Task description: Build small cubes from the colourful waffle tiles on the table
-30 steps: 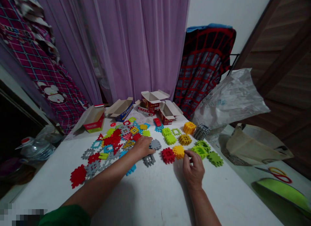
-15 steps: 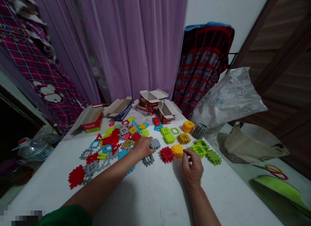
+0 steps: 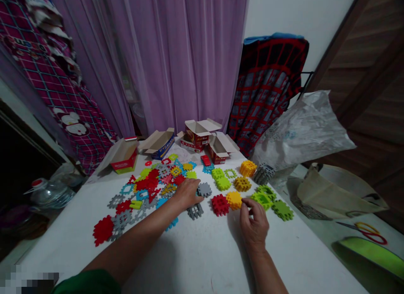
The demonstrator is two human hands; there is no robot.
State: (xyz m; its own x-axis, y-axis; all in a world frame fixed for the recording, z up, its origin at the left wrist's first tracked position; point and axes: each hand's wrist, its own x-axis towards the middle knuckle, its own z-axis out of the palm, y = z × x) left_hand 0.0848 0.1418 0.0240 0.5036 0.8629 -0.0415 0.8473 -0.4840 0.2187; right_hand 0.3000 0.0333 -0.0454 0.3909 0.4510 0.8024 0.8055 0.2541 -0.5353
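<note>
Yellow stacked waffle block point(image 3: 234, 200) sits beside the right hand's point(image 3: 254, 225) pinched, seemingly empty fingers point(image 3: 248, 203); the left hand point(image 3: 187, 193) curls, grip unclear, by loose flat pieces point(image 3: 145, 184).

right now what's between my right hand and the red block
The head view shows a yellow block between your right hand and the red block.

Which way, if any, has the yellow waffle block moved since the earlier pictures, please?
No: the yellow waffle block sits beside the red waffle block as before; only the camera view shifted.
</note>
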